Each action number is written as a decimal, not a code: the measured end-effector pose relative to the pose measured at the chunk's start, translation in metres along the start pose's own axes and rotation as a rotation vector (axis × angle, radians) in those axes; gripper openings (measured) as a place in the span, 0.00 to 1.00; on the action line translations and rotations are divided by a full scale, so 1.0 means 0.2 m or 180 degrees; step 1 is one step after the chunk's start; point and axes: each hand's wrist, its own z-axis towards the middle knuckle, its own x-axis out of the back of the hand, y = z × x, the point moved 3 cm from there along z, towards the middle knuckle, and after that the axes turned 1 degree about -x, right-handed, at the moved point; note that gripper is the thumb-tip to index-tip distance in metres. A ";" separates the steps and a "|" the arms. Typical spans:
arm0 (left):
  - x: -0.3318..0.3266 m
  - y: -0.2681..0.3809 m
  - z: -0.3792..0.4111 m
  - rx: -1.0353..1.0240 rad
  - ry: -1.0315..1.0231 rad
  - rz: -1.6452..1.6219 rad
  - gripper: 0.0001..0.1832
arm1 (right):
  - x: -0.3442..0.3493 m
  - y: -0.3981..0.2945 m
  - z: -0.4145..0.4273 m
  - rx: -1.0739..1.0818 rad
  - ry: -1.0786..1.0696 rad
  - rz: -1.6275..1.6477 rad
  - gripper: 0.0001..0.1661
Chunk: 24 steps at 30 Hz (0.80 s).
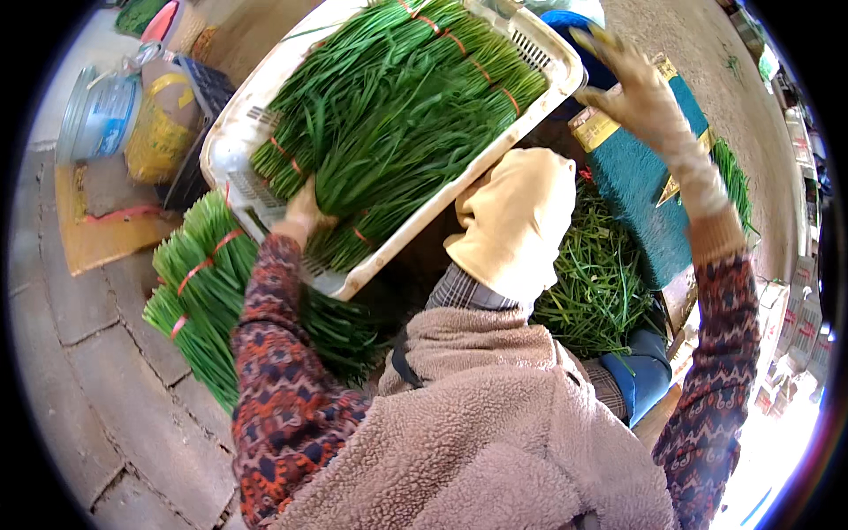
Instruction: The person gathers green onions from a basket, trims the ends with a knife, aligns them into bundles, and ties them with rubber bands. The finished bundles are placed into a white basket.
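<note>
A white plastic crate (430, 199) holds several bundles of long green leaves, likely garlic chives (397, 99), tied with red bands. My left hand (306, 213) is at the crate's near left corner, closed around the end of a leafy bundle (358, 165) that lies over the others. My right hand (626, 89) is raised beyond the crate's right corner, blurred, with fingers spread and nothing in it. More banded bundles (199, 265) lie outside the crate by my left forearm. A pale yellow cloth (513, 218) covers my knee.
Loose green leaves (596, 285) are heaped right of my knee, beside a teal padded board (642, 172). A blue tub (576, 40) stands behind the crate's right corner. At the left are a clear plastic jar (103, 119), a yellow-wrapped object (162, 132) and a cardboard piece (99, 245) on paving slabs.
</note>
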 end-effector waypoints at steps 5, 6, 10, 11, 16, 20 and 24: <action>0.05 0.17 0.03 0.0466 -0.0724 -0.0190 0.61 | -0.07 0.23 -0.62 -0.1440 -0.0640 0.0380 0.37; -0.04 0.07 0.05 0.0496 -0.0721 0.0042 0.61 | -0.09 0.27 -0.74 -0.1712 -0.0672 0.0475 0.36; -0.11 -0.04 0.10 0.0473 -0.0857 -0.0232 0.63 | -0.21 0.27 -1.11 -0.2614 -0.0566 0.1286 0.35; -0.12 -0.07 0.11 0.0460 -0.0944 -0.0388 0.64 | -0.26 0.24 -1.18 -0.2876 -0.0540 0.1569 0.34; 0.01 0.30 0.12 -0.0017 0.0237 -0.0522 0.70 | -0.41 0.14 -1.33 -0.3324 -0.0722 0.1720 0.30; -0.01 0.51 0.21 -0.0629 0.0813 -0.1103 0.70 | -0.46 0.07 -1.31 -0.3290 -0.0607 0.2023 0.28; -0.05 0.77 0.22 -0.1565 0.1385 -0.0527 0.60 | -0.53 0.06 -1.41 -0.3180 -0.0574 0.1966 0.30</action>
